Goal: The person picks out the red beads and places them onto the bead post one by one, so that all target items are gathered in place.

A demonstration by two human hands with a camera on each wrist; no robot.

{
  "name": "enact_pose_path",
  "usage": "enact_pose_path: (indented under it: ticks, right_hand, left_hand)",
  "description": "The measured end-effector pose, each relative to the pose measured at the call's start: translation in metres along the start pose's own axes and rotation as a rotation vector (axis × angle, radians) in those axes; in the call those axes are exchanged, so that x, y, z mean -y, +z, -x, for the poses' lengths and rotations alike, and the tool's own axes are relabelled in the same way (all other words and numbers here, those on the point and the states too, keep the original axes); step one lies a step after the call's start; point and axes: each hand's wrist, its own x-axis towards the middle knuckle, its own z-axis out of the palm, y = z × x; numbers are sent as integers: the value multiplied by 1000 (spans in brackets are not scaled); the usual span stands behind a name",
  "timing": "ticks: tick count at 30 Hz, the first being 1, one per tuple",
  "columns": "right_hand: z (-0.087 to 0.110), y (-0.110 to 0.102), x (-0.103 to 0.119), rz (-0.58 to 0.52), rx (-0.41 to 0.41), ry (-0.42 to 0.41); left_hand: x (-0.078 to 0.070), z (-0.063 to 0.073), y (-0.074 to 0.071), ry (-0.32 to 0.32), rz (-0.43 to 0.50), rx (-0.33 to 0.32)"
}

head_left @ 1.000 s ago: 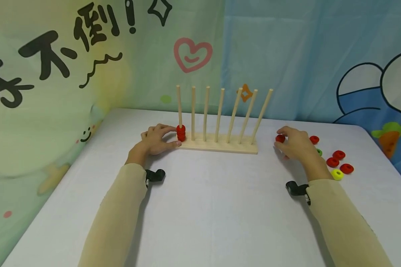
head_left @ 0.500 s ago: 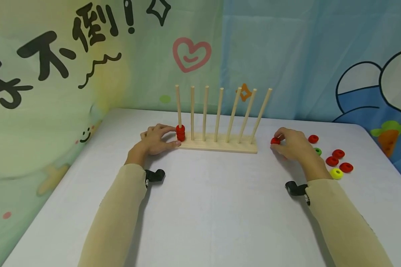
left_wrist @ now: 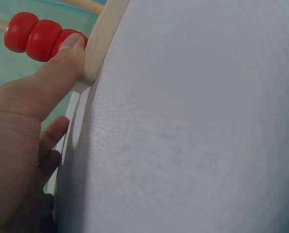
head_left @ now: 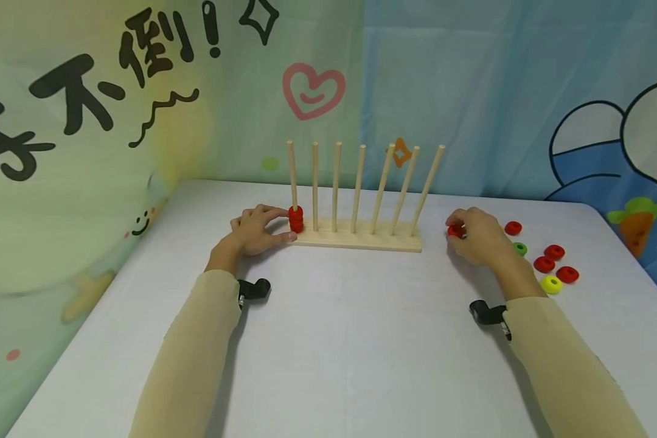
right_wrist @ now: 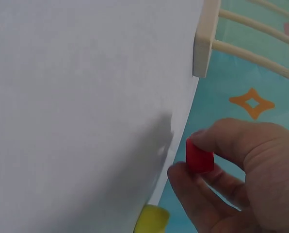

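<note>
Red bead (right_wrist: 199, 158) pinched in right hand (head_left: 480, 238), gap to wooden rack (head_left: 361, 241), left hand (head_left: 253, 230) spread, seemingly touching its left edge

Near the far edge of the white tabletop (head_left: 345, 340), the pale wooden seven-peg rack (head_left: 356, 241) looks smooth and matt; its stacked round red beads (left_wrist: 43, 40), glossy.

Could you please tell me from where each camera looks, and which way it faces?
Head: worn on the head, looks forward and down at the peg rack; left hand, right hand and both sleeves show.
Left wrist: worn there, faces the stacked red beads; that hand's thumb and some fingers show.
Right wrist: worn there, faces the held red bead; that hand's thumb and fingers show.
Shared: head and left-wrist views both show the stacked red beads.
</note>
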Motion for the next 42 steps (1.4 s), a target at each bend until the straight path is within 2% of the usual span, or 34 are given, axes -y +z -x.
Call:
enact_pose_path:
  ticks: [12,17,21,28,42]
  right_hand:
    - [6,-6,-3,-53,10,-48]
    - [11,-10,-1,-64,-58,-106]
    - [13,-10,2,-38,-108,-120]
    - [17,-7,2,-65,-85,-111]
    - [31,-10,13,-78,-102,-231]
  left_hand:
    - [-1,2,0,-3,2,-1]
    - [-2,2,0,-4,5,-1]
    - [-3,3,-1,-1,17,-4]
    - [-4,4,-1,-5,7,-1]
    - [-4,3,0,-2,5,-2]
